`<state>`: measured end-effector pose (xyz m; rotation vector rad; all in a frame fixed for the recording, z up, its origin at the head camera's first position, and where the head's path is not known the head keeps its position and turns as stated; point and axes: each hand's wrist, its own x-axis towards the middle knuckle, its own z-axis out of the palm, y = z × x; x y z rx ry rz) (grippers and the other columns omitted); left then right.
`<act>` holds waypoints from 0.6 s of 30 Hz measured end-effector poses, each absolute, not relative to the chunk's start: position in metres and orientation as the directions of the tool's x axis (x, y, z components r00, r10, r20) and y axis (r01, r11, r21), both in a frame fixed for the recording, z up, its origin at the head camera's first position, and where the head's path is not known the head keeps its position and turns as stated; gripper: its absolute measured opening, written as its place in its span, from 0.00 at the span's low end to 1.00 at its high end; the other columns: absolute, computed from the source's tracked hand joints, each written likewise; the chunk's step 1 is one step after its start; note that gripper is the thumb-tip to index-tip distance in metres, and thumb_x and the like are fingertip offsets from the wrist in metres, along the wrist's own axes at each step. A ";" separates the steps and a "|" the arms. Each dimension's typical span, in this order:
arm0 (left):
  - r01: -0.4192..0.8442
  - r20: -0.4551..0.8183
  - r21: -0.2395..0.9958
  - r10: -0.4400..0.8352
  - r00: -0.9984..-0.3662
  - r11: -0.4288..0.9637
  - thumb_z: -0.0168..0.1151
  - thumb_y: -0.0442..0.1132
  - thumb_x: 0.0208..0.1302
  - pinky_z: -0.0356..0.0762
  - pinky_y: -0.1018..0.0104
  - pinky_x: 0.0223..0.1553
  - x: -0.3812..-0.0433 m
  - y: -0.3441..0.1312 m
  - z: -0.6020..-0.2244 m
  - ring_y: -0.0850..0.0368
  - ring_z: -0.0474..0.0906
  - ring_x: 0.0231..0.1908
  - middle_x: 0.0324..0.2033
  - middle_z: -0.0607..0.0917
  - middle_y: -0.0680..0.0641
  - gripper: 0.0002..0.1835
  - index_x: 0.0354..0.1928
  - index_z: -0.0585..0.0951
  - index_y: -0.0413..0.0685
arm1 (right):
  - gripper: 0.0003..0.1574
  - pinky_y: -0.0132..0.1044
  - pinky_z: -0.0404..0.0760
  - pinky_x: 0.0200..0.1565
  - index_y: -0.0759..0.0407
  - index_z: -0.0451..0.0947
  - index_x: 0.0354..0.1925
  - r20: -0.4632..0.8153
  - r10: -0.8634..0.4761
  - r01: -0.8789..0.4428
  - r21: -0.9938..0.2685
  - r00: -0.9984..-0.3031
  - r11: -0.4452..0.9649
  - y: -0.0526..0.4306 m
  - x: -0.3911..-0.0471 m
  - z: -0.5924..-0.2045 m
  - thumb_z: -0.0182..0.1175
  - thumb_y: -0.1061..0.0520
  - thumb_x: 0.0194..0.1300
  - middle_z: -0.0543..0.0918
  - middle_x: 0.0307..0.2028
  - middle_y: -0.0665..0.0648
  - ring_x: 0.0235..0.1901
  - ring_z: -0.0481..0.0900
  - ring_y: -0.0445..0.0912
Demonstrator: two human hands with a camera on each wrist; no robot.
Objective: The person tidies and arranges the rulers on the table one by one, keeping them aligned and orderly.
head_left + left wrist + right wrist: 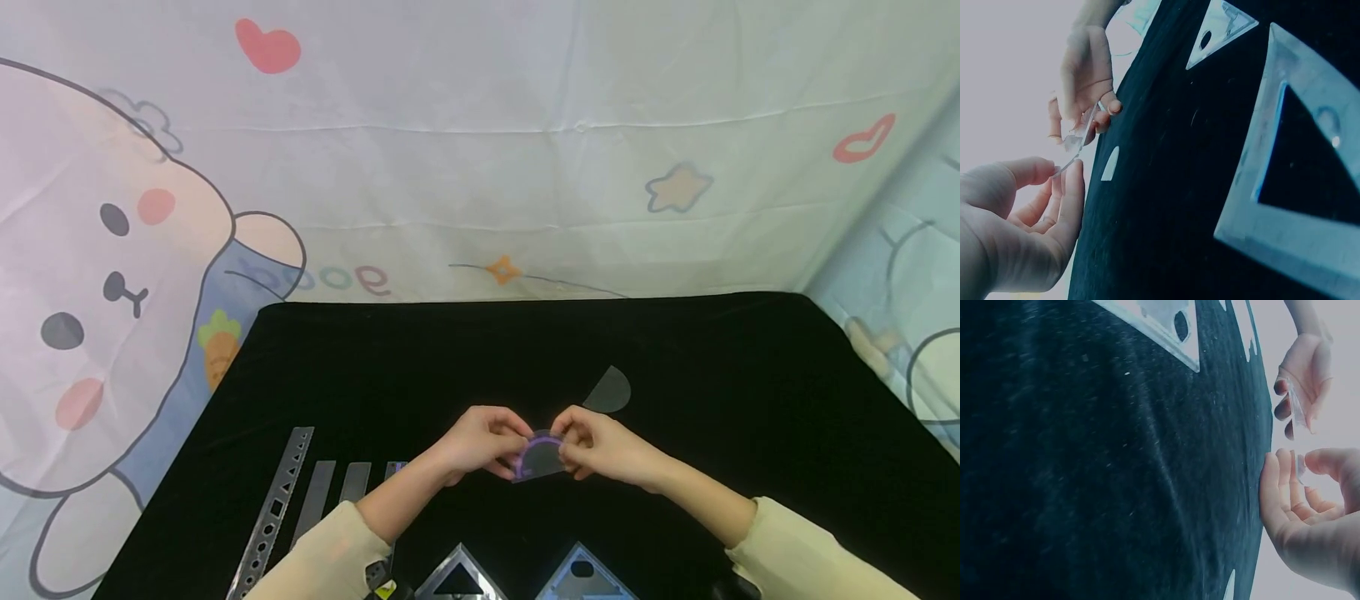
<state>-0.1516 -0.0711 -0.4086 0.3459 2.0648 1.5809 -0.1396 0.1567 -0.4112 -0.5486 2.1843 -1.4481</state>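
Observation:
Between both hands, raised above the black cloth, is a clear protractor [542, 460] with a purple arc. My left hand [491, 442] pinches its left edge between thumb and fingers. At the other edge, my right hand [603, 446] pinches it the same way. Seen from the left wrist, the protractor [1075, 142] is almost edge-on between the two hands. A second half-round clear piece [609, 390] lies on the cloth just beyond my right hand.
Two clear set squares [480, 575] [583, 575] lie near the front edge. Left of them are a long ruler with cut-out shapes [272, 512] and several plain strips [315, 500], partly behind my left sleeve. A printed curtain [480, 150] hangs behind the black-covered table [420, 350].

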 end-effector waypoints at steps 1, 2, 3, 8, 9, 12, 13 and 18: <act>-0.097 -0.236 0.952 0.492 -0.838 0.291 0.60 0.34 0.59 0.83 0.61 0.29 -0.151 -0.069 -0.409 0.54 0.82 0.28 0.30 0.84 0.45 0.08 0.40 0.78 0.41 | 0.16 0.42 0.82 0.36 0.60 0.66 0.49 -0.147 -0.560 -0.094 -0.921 -0.815 0.379 0.158 -0.139 -0.411 0.55 0.59 0.63 0.77 0.32 0.58 0.34 0.79 0.52; -0.090 -0.233 0.951 0.491 -0.839 0.297 0.60 0.34 0.59 0.83 0.62 0.29 -0.150 -0.068 -0.409 0.54 0.81 0.27 0.30 0.84 0.45 0.08 0.40 0.79 0.42 | 0.16 0.41 0.82 0.35 0.59 0.67 0.49 -0.139 -0.560 -0.116 -0.911 -0.817 0.396 0.160 -0.137 -0.411 0.55 0.58 0.63 0.77 0.32 0.57 0.34 0.79 0.51; -0.084 -0.232 0.949 0.492 -0.839 0.304 0.60 0.35 0.58 0.83 0.62 0.29 -0.149 -0.066 -0.410 0.54 0.81 0.27 0.30 0.84 0.45 0.07 0.39 0.79 0.42 | 0.16 0.40 0.82 0.34 0.57 0.67 0.49 -0.131 -0.559 -0.140 -0.899 -0.819 0.416 0.161 -0.136 -0.411 0.55 0.57 0.63 0.78 0.31 0.57 0.32 0.79 0.50; -0.065 -0.232 0.943 0.505 -0.831 0.326 0.61 0.35 0.57 0.82 0.63 0.28 -0.146 -0.056 -0.413 0.54 0.81 0.27 0.28 0.84 0.47 0.06 0.37 0.80 0.45 | 0.10 0.35 0.79 0.27 0.51 0.70 0.44 -0.104 -0.555 -0.225 -0.841 -0.826 0.493 0.165 -0.134 -0.414 0.56 0.54 0.63 0.77 0.28 0.51 0.25 0.76 0.43; -0.066 -0.233 0.943 0.510 -0.828 0.325 0.61 0.35 0.57 0.83 0.62 0.28 -0.145 -0.054 -0.414 0.54 0.81 0.27 0.28 0.84 0.47 0.06 0.37 0.80 0.45 | 0.09 0.35 0.78 0.26 0.50 0.70 0.43 -0.100 -0.551 -0.235 -0.831 -0.828 0.505 0.167 -0.133 -0.415 0.56 0.54 0.63 0.77 0.27 0.50 0.23 0.75 0.42; -0.066 -0.232 0.947 0.524 -0.819 0.316 0.61 0.34 0.57 0.82 0.63 0.27 -0.144 -0.047 -0.415 0.55 0.81 0.26 0.27 0.83 0.47 0.06 0.37 0.80 0.44 | 0.08 0.34 0.78 0.25 0.50 0.70 0.41 -0.093 -0.543 -0.249 -0.816 -0.835 0.522 0.172 -0.132 -0.417 0.57 0.56 0.62 0.76 0.28 0.50 0.23 0.74 0.41; -0.068 -0.234 0.947 0.530 -0.815 0.313 0.61 0.34 0.56 0.82 0.63 0.27 -0.143 -0.044 -0.415 0.55 0.81 0.26 0.27 0.83 0.47 0.06 0.37 0.80 0.44 | 0.08 0.33 0.77 0.25 0.50 0.70 0.41 -0.093 -0.541 -0.251 -0.812 -0.836 0.527 0.175 -0.131 -0.417 0.57 0.56 0.62 0.76 0.28 0.50 0.23 0.74 0.40; -0.054 -0.228 0.949 0.561 -0.796 0.309 0.61 0.33 0.56 0.82 0.64 0.25 -0.140 -0.032 -0.420 0.57 0.80 0.24 0.25 0.83 0.48 0.06 0.36 0.80 0.43 | 0.08 0.33 0.77 0.24 0.54 0.70 0.40 -0.123 -0.561 -0.241 -0.813 -0.819 0.530 0.187 -0.126 -0.420 0.58 0.57 0.60 0.75 0.28 0.52 0.22 0.74 0.40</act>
